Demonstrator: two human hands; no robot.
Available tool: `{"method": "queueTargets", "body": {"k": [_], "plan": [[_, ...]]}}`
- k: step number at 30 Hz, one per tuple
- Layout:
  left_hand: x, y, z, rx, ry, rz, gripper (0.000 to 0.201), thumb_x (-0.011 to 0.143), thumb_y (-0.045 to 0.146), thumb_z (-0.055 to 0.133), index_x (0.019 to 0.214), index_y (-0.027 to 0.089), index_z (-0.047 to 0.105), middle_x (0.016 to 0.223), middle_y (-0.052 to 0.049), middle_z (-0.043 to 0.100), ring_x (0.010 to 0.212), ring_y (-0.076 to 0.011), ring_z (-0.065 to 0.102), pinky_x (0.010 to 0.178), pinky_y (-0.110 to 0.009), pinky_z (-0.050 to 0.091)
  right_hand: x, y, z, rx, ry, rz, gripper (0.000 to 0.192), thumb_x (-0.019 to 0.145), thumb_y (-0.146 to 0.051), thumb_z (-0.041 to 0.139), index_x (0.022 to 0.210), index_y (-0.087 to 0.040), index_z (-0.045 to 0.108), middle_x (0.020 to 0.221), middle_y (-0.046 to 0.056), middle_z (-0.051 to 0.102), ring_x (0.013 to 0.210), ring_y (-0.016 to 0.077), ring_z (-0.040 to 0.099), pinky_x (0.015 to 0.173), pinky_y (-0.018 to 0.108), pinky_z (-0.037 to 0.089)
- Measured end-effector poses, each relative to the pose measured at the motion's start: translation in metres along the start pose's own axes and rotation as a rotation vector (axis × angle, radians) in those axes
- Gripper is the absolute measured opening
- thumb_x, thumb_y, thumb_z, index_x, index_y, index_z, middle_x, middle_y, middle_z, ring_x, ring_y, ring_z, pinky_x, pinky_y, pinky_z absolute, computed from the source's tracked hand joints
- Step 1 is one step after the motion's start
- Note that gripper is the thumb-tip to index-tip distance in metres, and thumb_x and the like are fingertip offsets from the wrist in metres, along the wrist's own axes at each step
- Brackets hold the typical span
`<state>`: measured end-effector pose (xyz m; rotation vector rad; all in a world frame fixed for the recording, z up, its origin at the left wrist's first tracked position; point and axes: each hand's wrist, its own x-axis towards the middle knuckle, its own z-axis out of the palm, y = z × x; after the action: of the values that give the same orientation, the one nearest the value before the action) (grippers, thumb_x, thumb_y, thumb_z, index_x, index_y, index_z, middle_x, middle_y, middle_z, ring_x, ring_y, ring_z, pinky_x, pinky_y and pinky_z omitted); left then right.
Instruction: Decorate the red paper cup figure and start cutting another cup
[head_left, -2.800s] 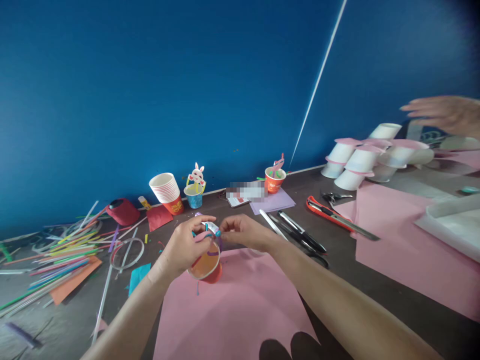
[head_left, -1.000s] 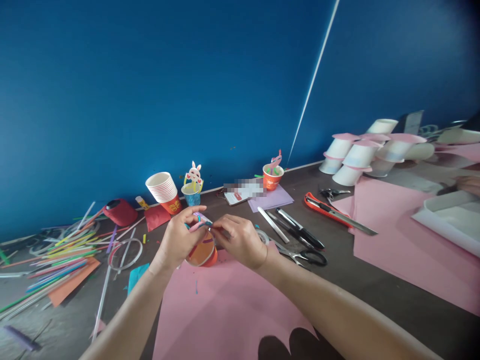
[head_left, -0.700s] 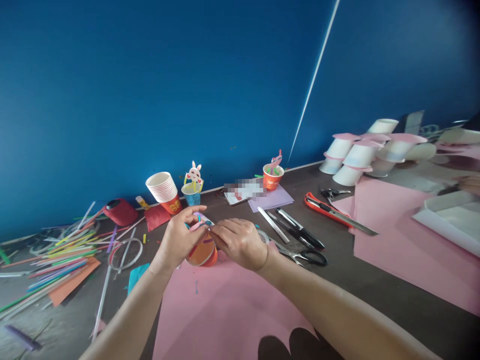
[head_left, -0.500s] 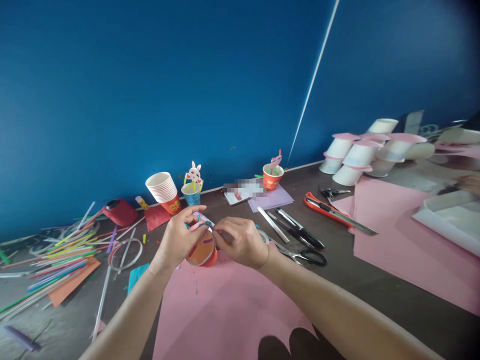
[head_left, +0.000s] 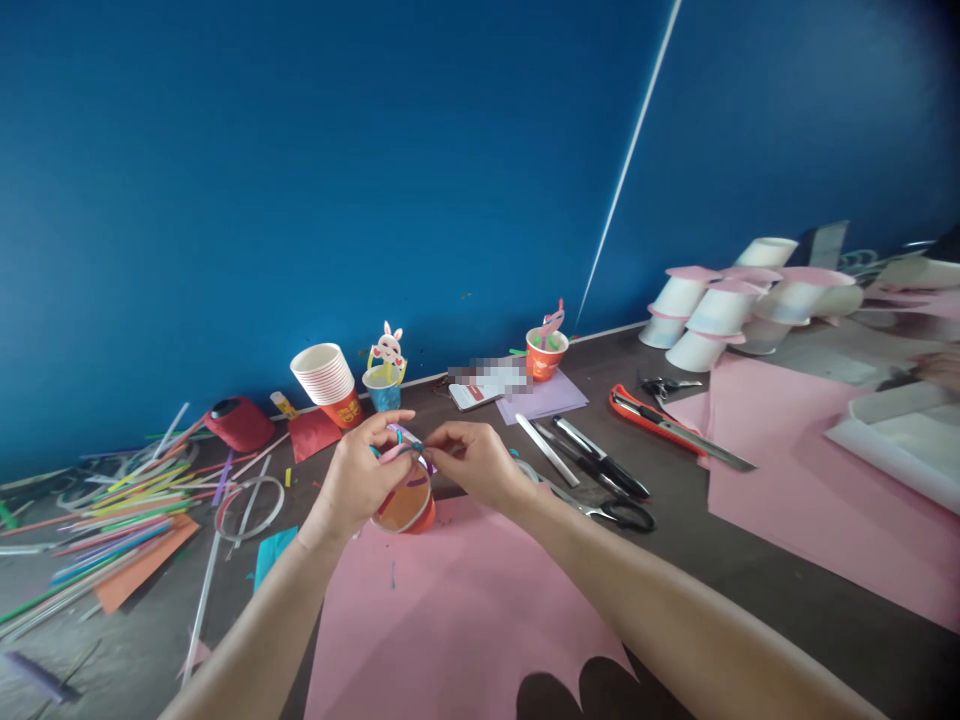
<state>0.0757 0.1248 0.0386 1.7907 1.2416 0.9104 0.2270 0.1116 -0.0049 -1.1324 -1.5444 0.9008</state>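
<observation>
1. Head view: left hand wrapped round orange cup, tilted, mouth toward camera, over near pink sheet.
2. Right hand just right of cup, fingertips pinched on small strip at far rim.
3. Scissors farther right.

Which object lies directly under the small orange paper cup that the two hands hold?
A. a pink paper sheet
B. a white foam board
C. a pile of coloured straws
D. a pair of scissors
A: the small orange paper cup, held by the left hand and right hand, sits over the pink paper sheet.
</observation>
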Motion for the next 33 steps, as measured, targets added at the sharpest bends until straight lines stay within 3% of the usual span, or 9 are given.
{"method": "queueTargets", "body": {"k": [17,27,33], "plan": [[0.0,0.003,0.001,0.004,0.017,0.002,0.044,0.064,0.018,0.058,0.108,0.017,0.057,0.06,0.004,0.06,0.061,-0.0121,0.059,0.062,-0.021,0.046,0.0,-0.004,0.0,-0.025,0.001,0.016,0.016,0.077,-0.028,0.055,0.073,-0.016,0.065,0.067,0.001,0.065,0.061,0.0115,0.056,0.056,0.021,0.042],[0.002,-0.001,0.003,0.021,0.019,0.026,0.046,0.066,0.016,0.057,0.112,0.018,0.055,0.066,0.003,0.063,0.06,-0.0099,0.058,0.061,-0.02,0.045,0.002,0.002,0.003,0.128,0.027,0.009,0.013,0.076,-0.026,0.054,0.069,-0.016,0.06,0.064,-0.001,0.058,0.059,0.0093,0.051,0.054,0.019,0.039],[0.001,0.002,0.001,0.008,0.003,0.005,0.048,0.064,0.017,0.058,0.112,0.017,0.055,0.069,0.002,0.064,0.069,-0.0123,0.06,0.068,-0.022,0.046,0.003,0.006,0.003,0.224,0.007,0.075,0.015,0.074,-0.029,0.057,0.071,-0.015,0.062,0.064,0.0,0.059,0.057,0.009,0.051,0.053,0.02,0.04]]}}
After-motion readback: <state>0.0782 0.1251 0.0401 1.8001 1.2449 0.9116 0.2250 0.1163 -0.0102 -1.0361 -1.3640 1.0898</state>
